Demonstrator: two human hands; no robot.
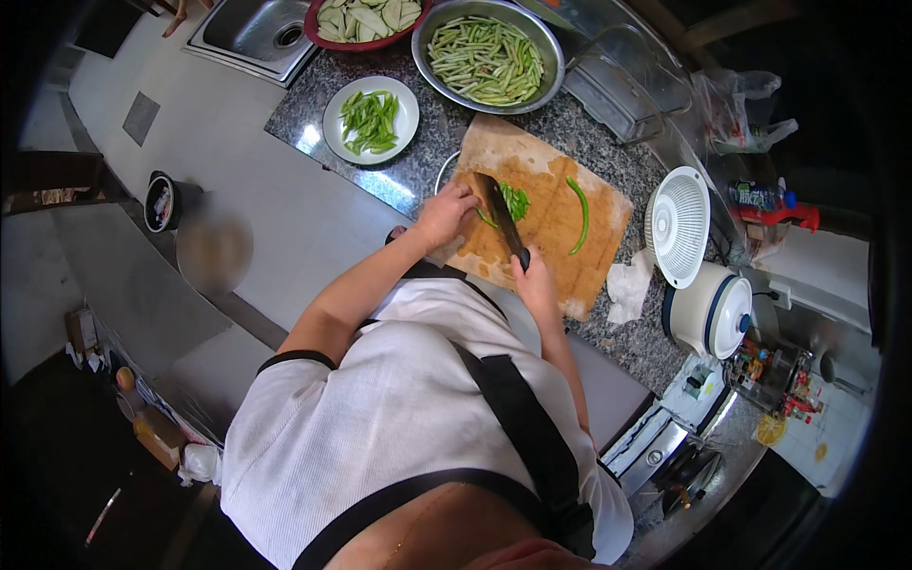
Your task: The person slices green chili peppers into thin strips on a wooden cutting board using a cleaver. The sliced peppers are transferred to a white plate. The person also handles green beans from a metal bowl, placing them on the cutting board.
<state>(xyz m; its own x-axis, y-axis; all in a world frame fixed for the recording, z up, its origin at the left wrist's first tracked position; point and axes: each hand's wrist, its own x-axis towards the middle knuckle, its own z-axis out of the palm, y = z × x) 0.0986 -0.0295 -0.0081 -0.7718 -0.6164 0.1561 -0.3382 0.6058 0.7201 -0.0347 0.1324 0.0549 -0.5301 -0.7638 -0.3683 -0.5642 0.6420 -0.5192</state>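
My right hand [538,283] is closed round the handle of a dark-bladed kitchen knife [500,211], which stands over a wooden cutting board [546,252]. Left of the blade, my left hand [445,215] has its fingers bent and pressed on a green chili pepper [486,218]; only a short bit of that pepper shows. Against the blade's right side lie chopped green pepper pieces [515,200]. Farther right on the board rests a whole, curved green chili [579,217]. A white plate [410,128] with cut green pepper strips stands beyond the board, to the left.
At the back are a steel bowl [554,81] of cut green beans, a red bowl [313,33] of pale slices and a sink [249,43]. A white colander [677,228], a crumpled white cloth or tissue [628,287] and a cream cooker [698,309] stand along the right.
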